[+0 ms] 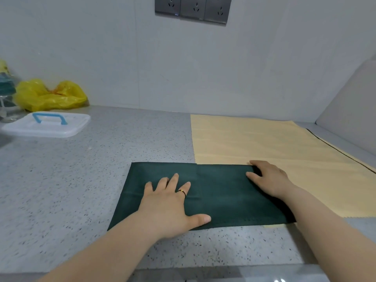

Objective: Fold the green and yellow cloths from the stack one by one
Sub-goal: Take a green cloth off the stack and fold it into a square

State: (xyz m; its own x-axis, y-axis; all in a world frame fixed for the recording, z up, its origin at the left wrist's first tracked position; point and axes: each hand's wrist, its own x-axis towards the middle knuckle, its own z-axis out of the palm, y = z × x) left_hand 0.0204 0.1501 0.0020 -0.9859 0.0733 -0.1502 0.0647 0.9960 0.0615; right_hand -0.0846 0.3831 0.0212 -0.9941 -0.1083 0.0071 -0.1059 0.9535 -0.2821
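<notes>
Speckled countertop (61,190) bears the green cloth (219,192), long axis left-right; left hand (168,206) presses it flat-fingered, right hand (270,180) pinches its right end.

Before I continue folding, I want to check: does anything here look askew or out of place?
Nothing is spilled or damaged. The green cloth overlaps the near corner of the yellow cloth, and a dark edge peeks out along its right side, so the stack is uneven.
</notes>
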